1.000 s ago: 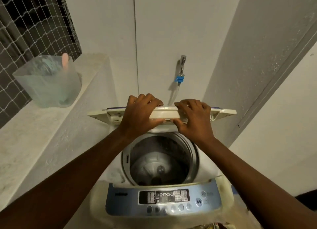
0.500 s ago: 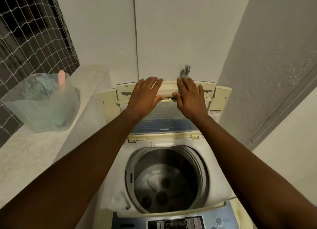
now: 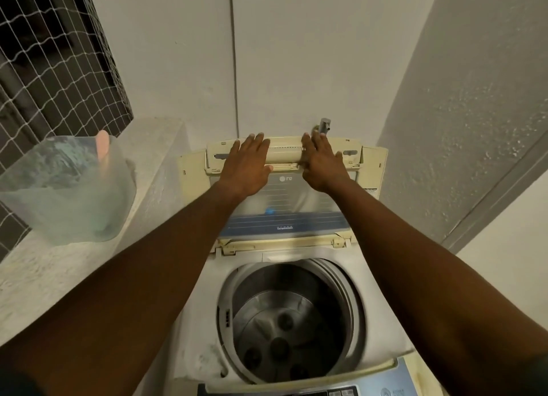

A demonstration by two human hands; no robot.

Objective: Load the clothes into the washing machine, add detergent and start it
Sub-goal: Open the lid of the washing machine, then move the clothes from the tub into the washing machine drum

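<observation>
A top-loading washing machine (image 3: 195, 330) stands below me with its drum (image 3: 284, 321) open and no clothes inside. Its cream folding lid (image 3: 284, 212) is swung up against the back wall. My left hand (image 3: 247, 164) lies flat on the lid's upper edge, fingers spread. My right hand (image 3: 321, 160) presses flat on the same edge, a little to the right. Neither hand grips anything. The blue control panel (image 3: 370, 389) shows at the bottom edge. No clothes are in view.
A translucent plastic container (image 3: 68, 194) with a pink handle sticking out stands on the stone ledge (image 3: 44, 274) at the left. A netted window (image 3: 53, 69) is behind it. A tap (image 3: 324, 125) pokes out above the lid. Walls close in behind and at the right.
The lid has swung from half-raised to fully up against the wall. My hands went from gripping its front edge to lying flat on it. The view has tilted down toward the drum.
</observation>
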